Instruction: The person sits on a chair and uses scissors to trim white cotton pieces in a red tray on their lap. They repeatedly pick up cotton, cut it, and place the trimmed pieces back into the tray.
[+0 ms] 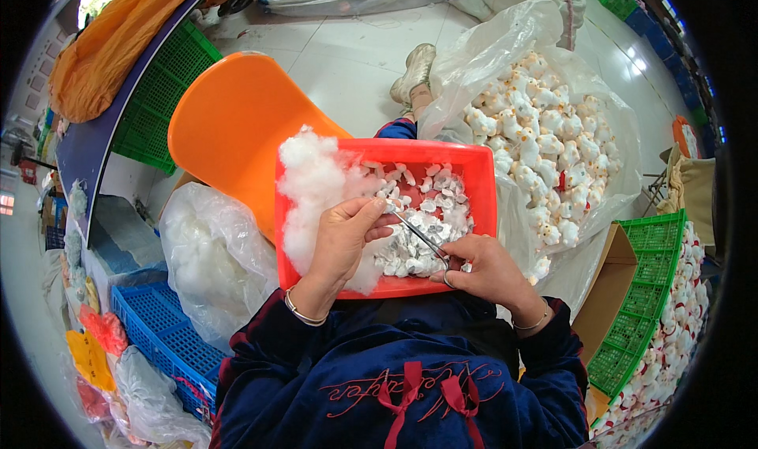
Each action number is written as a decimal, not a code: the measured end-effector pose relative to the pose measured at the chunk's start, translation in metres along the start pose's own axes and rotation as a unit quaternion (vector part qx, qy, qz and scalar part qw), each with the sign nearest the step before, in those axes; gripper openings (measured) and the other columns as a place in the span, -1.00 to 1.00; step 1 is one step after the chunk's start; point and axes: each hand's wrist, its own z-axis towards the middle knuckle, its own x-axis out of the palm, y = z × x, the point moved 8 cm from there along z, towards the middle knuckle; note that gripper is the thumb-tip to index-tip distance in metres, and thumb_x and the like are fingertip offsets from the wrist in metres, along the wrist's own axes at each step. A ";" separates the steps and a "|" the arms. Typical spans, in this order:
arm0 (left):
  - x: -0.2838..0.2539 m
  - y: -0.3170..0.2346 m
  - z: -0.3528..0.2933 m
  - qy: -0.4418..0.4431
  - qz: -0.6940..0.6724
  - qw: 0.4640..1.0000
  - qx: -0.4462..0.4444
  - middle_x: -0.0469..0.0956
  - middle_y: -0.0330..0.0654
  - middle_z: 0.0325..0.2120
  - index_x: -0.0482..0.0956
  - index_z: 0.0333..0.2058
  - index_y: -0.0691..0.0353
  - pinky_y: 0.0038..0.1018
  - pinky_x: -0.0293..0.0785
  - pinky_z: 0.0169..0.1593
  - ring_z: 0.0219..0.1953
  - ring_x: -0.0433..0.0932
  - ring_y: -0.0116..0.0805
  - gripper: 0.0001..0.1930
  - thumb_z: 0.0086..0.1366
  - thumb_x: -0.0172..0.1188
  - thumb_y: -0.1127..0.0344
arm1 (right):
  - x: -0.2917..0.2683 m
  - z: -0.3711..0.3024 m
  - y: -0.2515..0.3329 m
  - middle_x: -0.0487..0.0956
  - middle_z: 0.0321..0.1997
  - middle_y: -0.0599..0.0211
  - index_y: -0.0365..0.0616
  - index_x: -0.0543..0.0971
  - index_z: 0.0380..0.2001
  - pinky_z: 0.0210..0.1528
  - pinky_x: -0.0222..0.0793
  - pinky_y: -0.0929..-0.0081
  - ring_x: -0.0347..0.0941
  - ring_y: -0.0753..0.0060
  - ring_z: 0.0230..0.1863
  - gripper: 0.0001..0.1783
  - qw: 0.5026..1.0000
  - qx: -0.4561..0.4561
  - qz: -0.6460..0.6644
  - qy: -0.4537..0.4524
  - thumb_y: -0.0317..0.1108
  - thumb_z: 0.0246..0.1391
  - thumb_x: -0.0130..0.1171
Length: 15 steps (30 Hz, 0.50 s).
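On my lap rests a red plastic tray (pixel 387 147). White fibre stuffing (pixel 309 169) fills its left side, and small flat white fabric pieces (pixel 418 248) are heaped across its right. My left hand (pixel 346 232) is above the stuffing, thumb and fingers pinched on a small white fabric piece (pixel 388 207). With its fingers in the loop handles, my right hand (pixel 485 267) holds slim metal forceps (pixel 422 236). They point up and left, their tip meeting the piece at my left fingertips. How far the tip reaches inside the piece is too small to see.
An orange chair (pixel 237 125) stands left of the tray. To the right is a clear bag of stuffed white pieces (pixel 553 149), beside a cardboard box (pixel 608 283) and green crate (pixel 643 307). Left are a bag of stuffing (pixel 217 252) and a blue crate (pixel 170 331).
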 end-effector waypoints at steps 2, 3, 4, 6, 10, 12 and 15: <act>-0.002 0.004 0.000 0.000 -0.012 1.000 -0.016 0.70 -0.09 -0.23 0.66 -0.15 0.37 -0.52 0.63 -0.14 -0.19 0.71 -0.33 -0.78 0.44 0.19 0.30 | 0.001 0.002 -0.002 0.58 -0.54 0.21 -0.19 0.67 -0.26 -0.32 0.42 0.25 0.53 0.11 -0.43 -0.68 1.000 -0.014 0.014 -0.010 -0.29 -0.11 0.44; -0.001 0.005 0.001 0.004 -0.009 1.000 -0.013 0.70 -0.08 -0.20 0.66 -0.14 0.36 -0.52 0.64 -0.15 -0.19 0.71 -0.34 -0.78 0.45 0.17 0.31 | 0.002 0.003 -0.005 0.58 -0.52 0.22 -0.19 0.67 -0.25 -0.31 0.42 0.25 0.53 0.12 -0.42 -0.67 0.999 -0.030 0.015 -0.021 -0.30 -0.11 0.44; -0.001 0.005 0.001 0.009 -0.005 1.000 -0.010 0.70 -0.07 -0.18 0.66 -0.13 0.36 -0.53 0.65 -0.15 -0.18 0.71 -0.34 -0.77 0.46 0.15 0.31 | 0.001 0.003 -0.007 0.59 -0.51 0.23 -0.19 0.67 -0.23 -0.30 0.43 0.26 0.54 0.13 -0.40 -0.66 0.998 -0.046 0.015 -0.032 -0.30 -0.11 0.44; 0.000 0.006 0.001 0.006 0.018 1.000 -0.008 0.70 -0.08 -0.18 0.66 -0.13 0.37 -0.52 0.66 -0.16 -0.19 0.70 -0.37 -0.77 0.46 0.15 0.32 | -0.001 0.004 -0.008 0.61 -0.48 0.23 -0.19 0.67 -0.22 -0.28 0.43 0.26 0.55 0.13 -0.37 -0.65 0.997 -0.068 -0.018 -0.026 -0.30 -0.11 0.45; 0.003 0.006 -0.002 0.005 0.062 0.998 0.013 0.69 -0.14 -0.25 0.67 -0.15 0.39 -0.52 0.67 -0.17 -0.23 0.68 -0.42 -0.77 0.43 0.20 0.32 | 0.002 0.009 -0.012 0.62 -0.45 0.21 -0.22 0.66 -0.21 -0.25 0.43 0.29 0.56 0.16 -0.31 -0.64 0.998 -0.060 0.003 0.002 -0.30 -0.10 0.46; 0.003 0.003 -0.001 0.011 0.065 0.998 0.026 0.69 -0.15 -0.24 0.68 -0.15 0.40 -0.53 0.67 -0.17 -0.23 0.68 -0.43 -0.77 0.43 0.20 0.32 | 0.007 0.008 -0.017 0.61 -0.44 0.20 -0.23 0.65 -0.21 -0.24 0.43 0.32 0.56 0.19 -0.32 -0.62 0.998 -0.033 0.048 0.016 -0.28 -0.10 0.47; 0.003 -0.002 -0.002 0.011 0.072 0.997 0.033 0.68 -0.14 -0.24 0.67 -0.15 0.39 -0.53 0.67 -0.19 -0.24 0.69 -0.42 -0.78 0.43 0.20 0.33 | 0.010 0.008 -0.018 0.60 -0.43 0.19 -0.24 0.64 -0.21 -0.22 0.44 0.35 0.54 0.23 -0.33 -0.58 0.996 0.007 0.085 0.037 -0.23 -0.11 0.51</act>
